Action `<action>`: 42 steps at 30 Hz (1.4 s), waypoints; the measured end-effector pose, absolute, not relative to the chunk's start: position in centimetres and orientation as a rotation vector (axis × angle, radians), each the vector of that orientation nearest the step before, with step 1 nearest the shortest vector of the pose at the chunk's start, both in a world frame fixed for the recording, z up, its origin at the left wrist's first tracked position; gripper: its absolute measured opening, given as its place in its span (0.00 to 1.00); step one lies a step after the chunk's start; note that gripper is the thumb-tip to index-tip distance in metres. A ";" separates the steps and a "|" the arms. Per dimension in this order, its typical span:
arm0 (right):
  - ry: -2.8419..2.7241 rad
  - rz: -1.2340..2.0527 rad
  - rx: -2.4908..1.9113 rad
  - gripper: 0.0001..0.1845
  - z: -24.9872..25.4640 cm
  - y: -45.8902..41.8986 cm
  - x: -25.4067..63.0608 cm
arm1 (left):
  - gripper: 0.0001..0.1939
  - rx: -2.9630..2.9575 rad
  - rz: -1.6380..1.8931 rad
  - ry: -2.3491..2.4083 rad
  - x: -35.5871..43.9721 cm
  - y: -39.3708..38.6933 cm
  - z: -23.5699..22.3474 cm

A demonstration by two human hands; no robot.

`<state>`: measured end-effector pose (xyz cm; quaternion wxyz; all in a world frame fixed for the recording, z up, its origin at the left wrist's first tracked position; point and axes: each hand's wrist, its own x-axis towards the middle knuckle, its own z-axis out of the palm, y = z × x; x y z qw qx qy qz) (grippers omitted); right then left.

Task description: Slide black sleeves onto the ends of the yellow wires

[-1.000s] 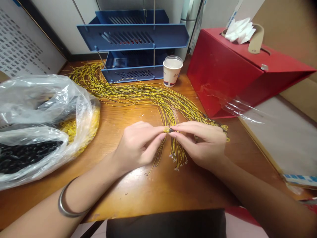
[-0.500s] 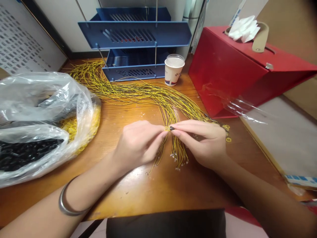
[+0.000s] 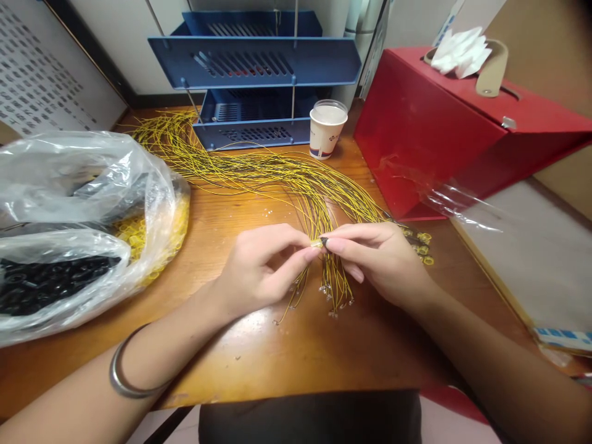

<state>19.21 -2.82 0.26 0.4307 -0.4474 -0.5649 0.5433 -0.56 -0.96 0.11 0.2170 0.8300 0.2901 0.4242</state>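
Thumb and forefinger of my left hand [image 3: 263,262] pinch a small yellow, clear-looking plastic piece [image 3: 316,243]. My right hand [image 3: 379,256] pinches a small black plastic piece [image 3: 324,241], which meets the end of the yellow one. Whether the two are joined I cannot tell. Under both hands runs a bundle of thin yellow and black wires [image 3: 272,166], with small metal terminals [image 3: 330,296] at the near ends. Right of my right hand lie several yellow-and-black pieces [image 3: 423,246] at other wire ends.
At left stands a clear plastic bag [image 3: 157,179] with black parts [image 3: 50,280] and yellow rings [image 3: 139,237]. Behind are a blue tray rack [image 3: 254,61] and a paper cup [image 3: 327,132]. A red box [image 3: 416,123] with tissues [image 3: 460,52] sits at back right.
My left fingertips have drawn back slightly, leaving more of the yellow piece showing. The right hand's lower fingers have uncurled a little. The camera view has shifted slightly.
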 end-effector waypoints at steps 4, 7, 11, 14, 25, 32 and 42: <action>-1.369 1.546 -1.046 0.10 0.0 -2.7 19.7 | 0.05 2.238 1.148 0.718 -0.6 -0.8 0.1; -1.353 1.626 -1.031 0.11 0.1 -2.7 19.8 | 0.03 2.188 1.085 0.640 -0.6 -0.8 0.1; -1.335 1.697 -1.017 0.11 0.5 -2.7 19.8 | 0.02 2.133 1.049 0.568 -0.9 -0.7 0.0; -1.277 1.779 -0.980 0.10 0.7 -2.7 19.6 | 0.03 2.113 1.021 0.566 -1.0 -0.7 -0.1; -0.859 2.137 -0.951 0.05 0.7 -2.6 19.5 | 0.06 2.111 0.991 0.615 -0.9 -0.7 -0.2; -0.804 2.169 -0.914 0.07 0.9 -2.5 19.3 | 0.07 2.039 0.928 0.630 -0.6 -0.7 0.2; -0.703 2.214 -0.849 0.06 0.8 -2.8 18.8 | 0.07 1.742 0.876 0.717 -0.4 -0.7 0.3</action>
